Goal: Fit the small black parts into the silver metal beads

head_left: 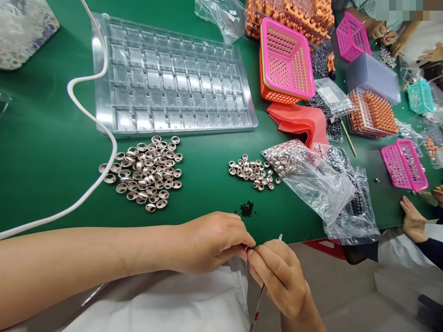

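My left hand [216,242] is closed in a pinch at the table's front edge. Its fingertips meet those of my right hand [278,272], and the small thing between them is mostly hidden. Slim metal tweezers [259,302] with red marks pass through my closed right hand, their two prongs showing above the knuckles. Just beyond my fingers lies a little heap of tiny black pieces [247,209]. Farther back are a small pile of silvery metal rings [254,170] and, to the left, a larger pile of bigger rings [148,170].
A clear compartment tray [180,83] lies at the back, with a white cable [83,108] across its left side. Rightward are a plastic bag of metal parts [287,159], red cloth-like sheets [301,122], stacked baskets [287,60] and orange parts [377,113]. Other people's hands [413,221] are at far right.
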A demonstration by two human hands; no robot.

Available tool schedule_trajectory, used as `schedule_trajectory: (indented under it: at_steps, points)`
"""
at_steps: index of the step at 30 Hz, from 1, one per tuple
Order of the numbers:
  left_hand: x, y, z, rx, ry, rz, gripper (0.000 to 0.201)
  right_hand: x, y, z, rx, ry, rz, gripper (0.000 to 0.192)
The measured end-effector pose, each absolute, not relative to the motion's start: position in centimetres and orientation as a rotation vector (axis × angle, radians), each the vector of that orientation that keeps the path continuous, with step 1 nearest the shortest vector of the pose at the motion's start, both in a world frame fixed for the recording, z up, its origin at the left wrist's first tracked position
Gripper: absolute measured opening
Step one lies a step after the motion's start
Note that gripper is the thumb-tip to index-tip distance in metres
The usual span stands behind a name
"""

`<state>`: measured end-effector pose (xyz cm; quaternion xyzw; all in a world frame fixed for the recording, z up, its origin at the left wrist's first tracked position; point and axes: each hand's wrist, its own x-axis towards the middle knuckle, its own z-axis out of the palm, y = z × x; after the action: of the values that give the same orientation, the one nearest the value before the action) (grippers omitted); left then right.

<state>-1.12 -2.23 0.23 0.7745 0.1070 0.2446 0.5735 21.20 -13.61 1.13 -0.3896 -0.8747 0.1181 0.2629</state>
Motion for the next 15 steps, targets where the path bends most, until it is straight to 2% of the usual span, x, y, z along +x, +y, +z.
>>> schedule_trajectory:
  at_steps: [10,15]
  points:
    - [-1.1,-2.7,0.3,1.795,0.259,0.546,0.015,21.2,-13.4,0.8,-0.962,-2.382,0.235,0.025]
    - [-1.2,-2.6,0.2,1.784,0.272,0.539,0.014,20.6,-12.6,0.9,-0.972,-2.352,0.235,0.024]
